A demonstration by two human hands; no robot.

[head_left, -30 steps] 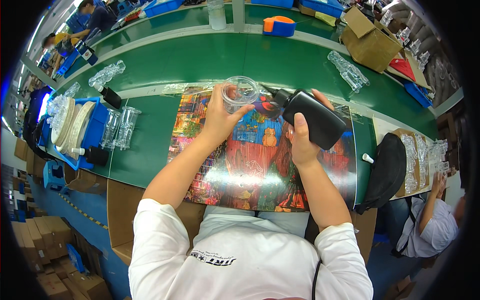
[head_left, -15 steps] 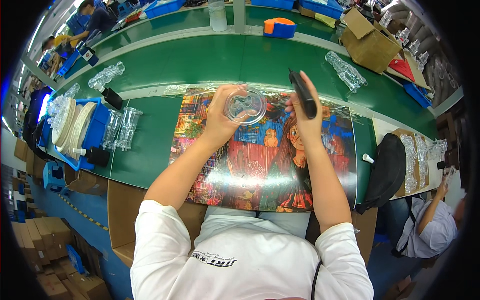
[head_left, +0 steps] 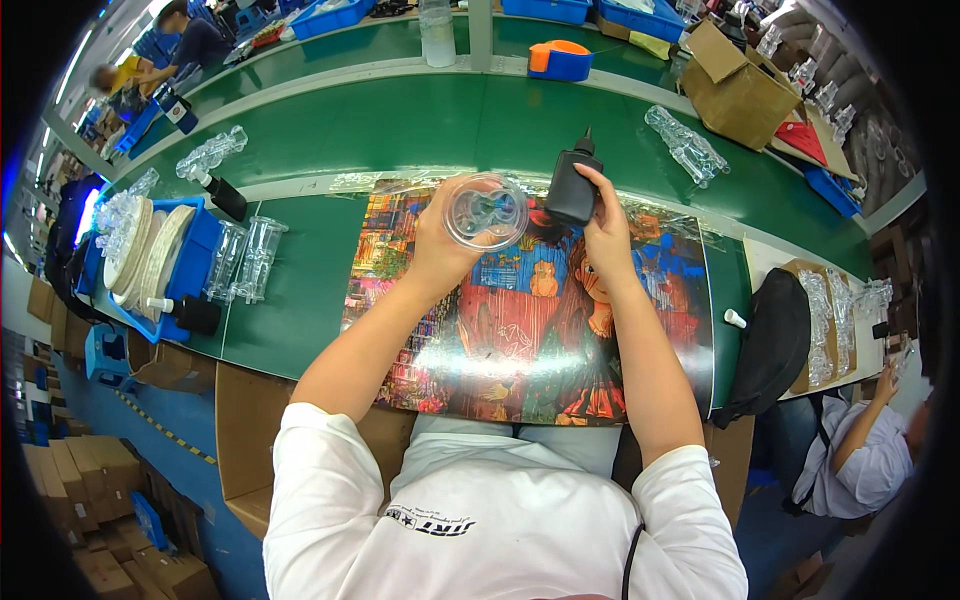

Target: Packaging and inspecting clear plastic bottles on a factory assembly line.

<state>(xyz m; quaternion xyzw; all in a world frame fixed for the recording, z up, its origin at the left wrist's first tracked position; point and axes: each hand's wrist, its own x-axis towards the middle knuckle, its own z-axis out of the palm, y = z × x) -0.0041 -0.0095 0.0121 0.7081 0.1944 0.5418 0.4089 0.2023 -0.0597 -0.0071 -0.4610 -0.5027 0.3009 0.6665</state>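
Observation:
My left hand (head_left: pixel 438 243) is closed round a clear plastic part (head_left: pixel 486 212) with a round rim, which faces up. Upright in my right hand (head_left: pixel 608 238) is a black squeeze bottle (head_left: pixel 574 190), its pointed nozzle upward and its flat side showing. The bottle stands just right of the clear part, the two apart. Both hands are above a glossy, colourful printed mat (head_left: pixel 500 345) on the green table. Right of the mat lies a small white cap (head_left: pixel 735 318).
A blue bin (head_left: pixel 203 262) with cord reels stands at left, near two black bottles (head_left: pixel 224 196) with white caps. Clear figure-shaped parts (head_left: pixel 688 147) lie on the green belt. A black bag (head_left: pixel 778 335) sits at right, a co-worker (head_left: pixel 850 455) beyond it. An orange-blue tape dispenser (head_left: pixel 560 62) is behind.
My right hand has turned the black bottle so its broad side shows, and moved it left toward the clear part. My left hand has shifted slightly left with the part, tilting it a little.

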